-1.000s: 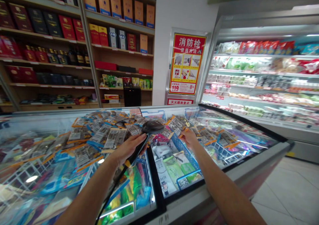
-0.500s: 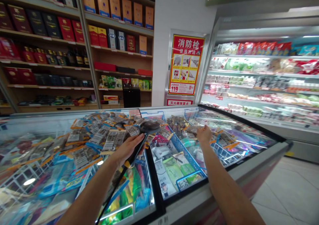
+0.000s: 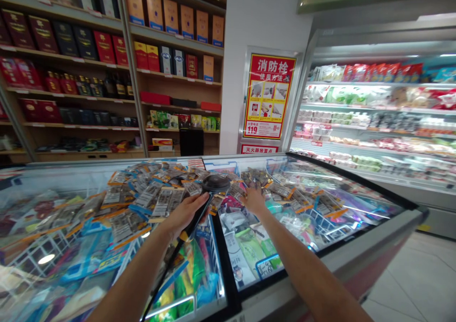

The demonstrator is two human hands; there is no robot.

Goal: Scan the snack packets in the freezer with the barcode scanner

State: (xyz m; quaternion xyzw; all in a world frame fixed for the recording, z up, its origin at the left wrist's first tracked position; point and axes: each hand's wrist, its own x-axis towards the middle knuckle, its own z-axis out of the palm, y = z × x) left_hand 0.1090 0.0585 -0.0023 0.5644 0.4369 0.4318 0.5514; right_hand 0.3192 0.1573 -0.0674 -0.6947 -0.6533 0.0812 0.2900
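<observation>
My left hand [image 3: 185, 211] is closed around the black handle of a corded scanner [image 3: 213, 185], whose round dark head points out over the freezer lid. Its black cable hangs down past my left forearm. My right hand [image 3: 252, 198] reaches over the glass lid with fingers spread among the flat packets [image 3: 164, 198] that lie in a heap on top. It holds nothing that I can see. The packets are grey with orange and blue edges.
The chest freezer [image 3: 320, 260] has sliding glass lids, with blue baskets and frozen goods below. Wooden shelves of boxed bottles [image 3: 107, 46] stand behind, a red fire-hose poster [image 3: 269, 96] hangs on the wall, and an open chiller [image 3: 377, 113] lines the right.
My right hand has moved left from the right-hand packets toward the middle of the lid, near the scanner head. The left hand and scanner have hardly moved.
</observation>
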